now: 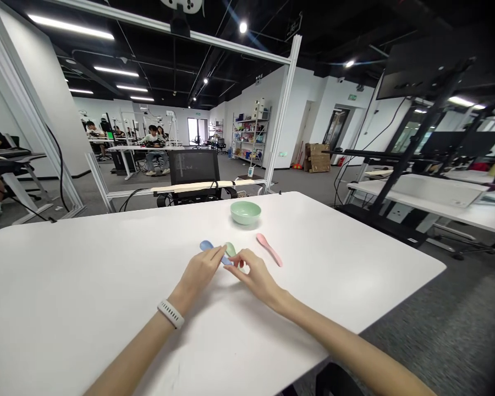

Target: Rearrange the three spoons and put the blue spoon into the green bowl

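A blue spoon (207, 245) is held at a slant in front of me, its bowl end to the left. My left hand (202, 269) grips it around the middle with fingers pressed together. At the handle end, my right hand (253, 274) pinches the same spoon between thumb and fingertips. Just behind the hands is a green spoon (230, 249), its handle mostly hidden by my fingers. A pink spoon (269, 250) lies on the table to the right of my right hand, apart from it. Farther back stands a light green bowl (246, 213), upright.
The white table (86, 275) has its far edge beyond the bowl and its right edge slanting toward me. An aluminium frame (281, 115) and a black chair (193, 168) stand behind it. Several people sit at desks in the background.
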Tool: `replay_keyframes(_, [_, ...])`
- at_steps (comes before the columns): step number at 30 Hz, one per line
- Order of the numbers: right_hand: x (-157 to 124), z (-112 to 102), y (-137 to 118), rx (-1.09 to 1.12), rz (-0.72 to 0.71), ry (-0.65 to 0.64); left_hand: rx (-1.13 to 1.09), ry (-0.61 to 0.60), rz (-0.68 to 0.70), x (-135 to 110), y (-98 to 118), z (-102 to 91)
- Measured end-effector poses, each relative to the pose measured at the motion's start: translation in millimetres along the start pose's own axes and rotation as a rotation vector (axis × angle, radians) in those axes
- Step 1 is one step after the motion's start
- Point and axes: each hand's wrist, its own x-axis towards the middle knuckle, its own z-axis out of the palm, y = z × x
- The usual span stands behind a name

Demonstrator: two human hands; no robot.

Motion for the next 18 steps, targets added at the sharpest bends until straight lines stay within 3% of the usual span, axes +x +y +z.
replay_keyframes(6, [3.6, 8.2, 39.6, -0.280, 0.096, -0.131, 0.002, -0.042, -0.129, -1.2, -7.3, 16.8])
replay_keyframes(9, [5.8, 13.1, 54.2, -0.296, 0.107, -0.189, -0.012, -0.082, -0.143, 4.8, 1.4, 34.4])
replay_keyframes(11, [10.1, 7.6, 63.2, -0.270, 0.096, -0.161, -0.023, -0.111, -0.141, 10.2, 10.9, 47.2])
replay_keyframes(14, [20.0, -20.3, 86.5, -0.256, 0.116, -0.041, -0.030, -0.157, -0.141, 18.0, 27.4, 62.5])
replay_keyframes(18, [25.9, -81.3, 141.4, -0.296, 0.203, 0.142, -0.030, -0.187, -0.141, 22.7, 46.5, 70.2])
